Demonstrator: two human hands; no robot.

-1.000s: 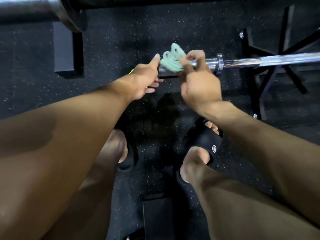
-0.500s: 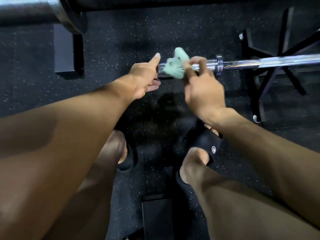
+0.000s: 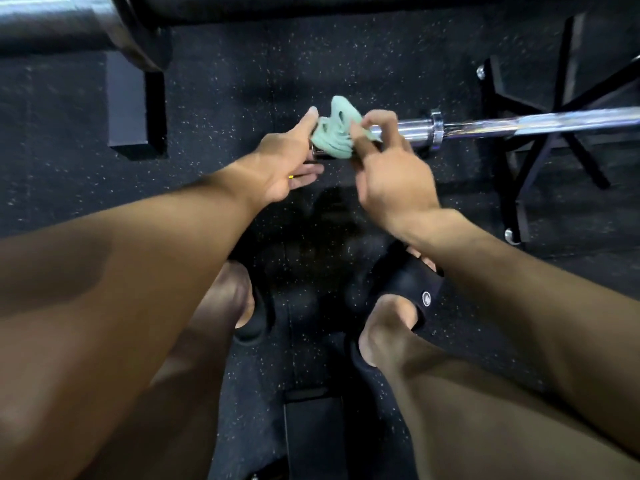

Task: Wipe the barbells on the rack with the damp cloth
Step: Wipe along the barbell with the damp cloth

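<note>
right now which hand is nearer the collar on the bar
Right. The right hand pinches the cloth on the sleeve just short of the collar; the left hand is at the bar's end, beyond the cloth.

The cloth (image 3: 334, 128) is pale mint green, bunched over the end of a barbell (image 3: 519, 126) of bright chrome silver with mirror-like glints along its shaft. The floor (image 3: 346, 57) is black rubber flecked all over with tiny white and grey specks. A second bar's sleeve (image 3: 59, 19) at the floor's top left corner is dull brushed silver. The rack (image 3: 540, 147) legs are matte black with small silver feet. The sandals (image 3: 412, 289) are black, one bearing a small round white logo.
</note>
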